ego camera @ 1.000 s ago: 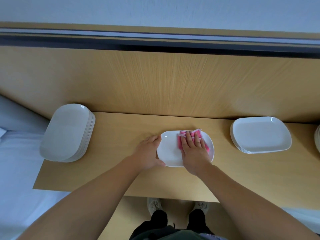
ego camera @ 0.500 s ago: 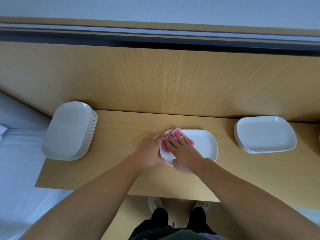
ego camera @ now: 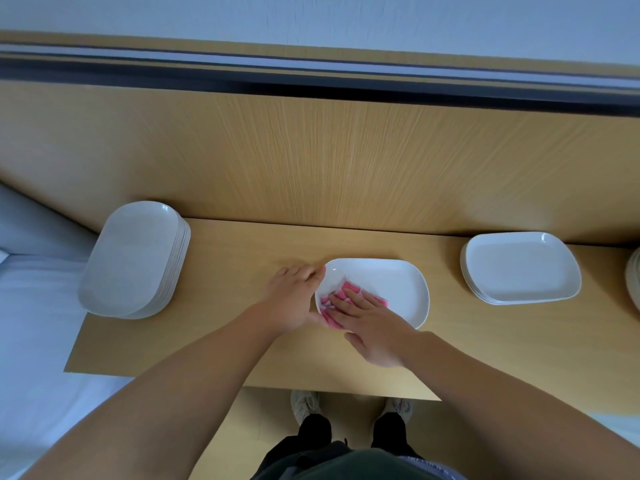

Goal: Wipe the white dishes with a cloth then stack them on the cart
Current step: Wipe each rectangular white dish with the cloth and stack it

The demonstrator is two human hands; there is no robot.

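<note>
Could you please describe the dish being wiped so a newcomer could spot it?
On the wooden tabletop, a tall stack sits left and a short stack right. Between them lies a single dish. Only it carries a pink cloth under the right hand.

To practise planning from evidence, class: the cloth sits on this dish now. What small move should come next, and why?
Probably sweep the right hand and pink cloth rightward: they press the left part of the dish, its right part lies bare, and the left hand holds the rim.
</note>
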